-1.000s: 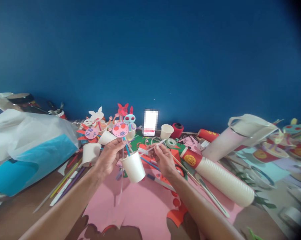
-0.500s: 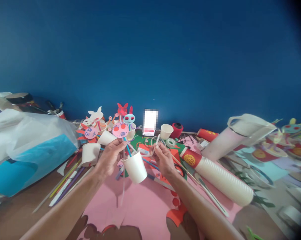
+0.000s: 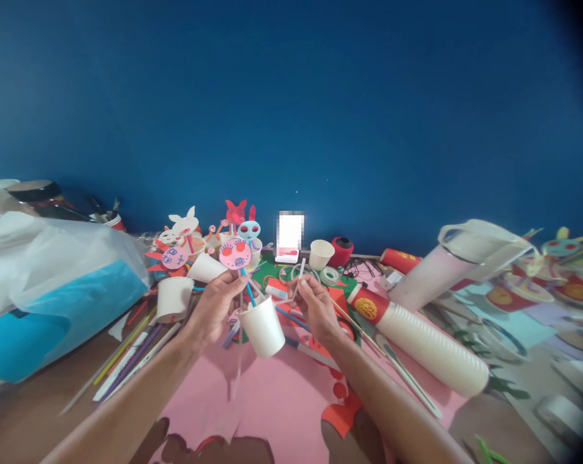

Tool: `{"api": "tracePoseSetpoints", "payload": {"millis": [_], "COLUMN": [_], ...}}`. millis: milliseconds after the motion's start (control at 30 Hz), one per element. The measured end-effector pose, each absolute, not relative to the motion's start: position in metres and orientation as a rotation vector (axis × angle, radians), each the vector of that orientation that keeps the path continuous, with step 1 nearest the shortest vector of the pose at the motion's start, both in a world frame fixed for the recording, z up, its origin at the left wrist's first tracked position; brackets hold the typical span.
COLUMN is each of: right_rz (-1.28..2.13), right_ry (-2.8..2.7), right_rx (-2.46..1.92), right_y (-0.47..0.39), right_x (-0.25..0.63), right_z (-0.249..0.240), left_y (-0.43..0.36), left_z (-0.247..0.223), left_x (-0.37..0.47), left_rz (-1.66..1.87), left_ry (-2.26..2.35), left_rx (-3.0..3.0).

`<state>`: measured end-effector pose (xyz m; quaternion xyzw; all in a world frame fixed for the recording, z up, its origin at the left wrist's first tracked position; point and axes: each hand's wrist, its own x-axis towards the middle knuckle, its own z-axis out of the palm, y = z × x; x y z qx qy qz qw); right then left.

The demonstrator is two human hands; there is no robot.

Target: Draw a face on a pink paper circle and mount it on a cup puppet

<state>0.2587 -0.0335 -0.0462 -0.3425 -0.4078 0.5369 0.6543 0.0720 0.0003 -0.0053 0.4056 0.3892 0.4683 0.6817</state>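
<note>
My left hand (image 3: 215, 299) is closed at the rim of a white paper cup (image 3: 263, 330), holding it tilted above the pink paper. A blue straw (image 3: 249, 291) rises out of the cup. On its top is a pink paper face (image 3: 235, 254) with red eyes and drawn blue marks. Thin pale straws stick out near the left fingers; one hangs down below the hand. To the right, my right hand (image 3: 315, 306) pinches a thin pale straw (image 3: 302, 269) that points upward, apart from the cup. Its lower end seems to bend toward the cup.
Pink paper (image 3: 272, 399) with cut edges covers the middle. Finished cup figures (image 3: 185, 222) stand behind my left hand. A phone (image 3: 289, 235) leans at the wall. Stacked paper cups (image 3: 431, 348) and a white jug (image 3: 436, 277) are right; a plastic bag (image 3: 79, 277) is left.
Both hands keep their holds. The pink face has turned and shifted slightly, and the straw in my right hand is a little more upright. The view has shifted slightly.
</note>
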Motion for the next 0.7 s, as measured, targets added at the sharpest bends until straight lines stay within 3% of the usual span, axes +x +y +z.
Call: {"api": "tracePoseSetpoints", "payload": {"millis": [367,700], "right_rz": [1.365,1.296], "right_ry": [-0.991,-1.001], "right_rx": [-0.736,-0.740], "right_y": [-0.0396,-0.0406], "right_x": [0.2549,0.2538], "right_z": [-0.0457,-0.0445], "left_y": [0.0010,-0.0013], "left_z": [-0.0046,-0.0054], "left_x": [0.0701,0.0731], "left_rz": [1.059,1.050], "left_ry": [0.852,0.843], "left_rx": [0.944,0.933]}}
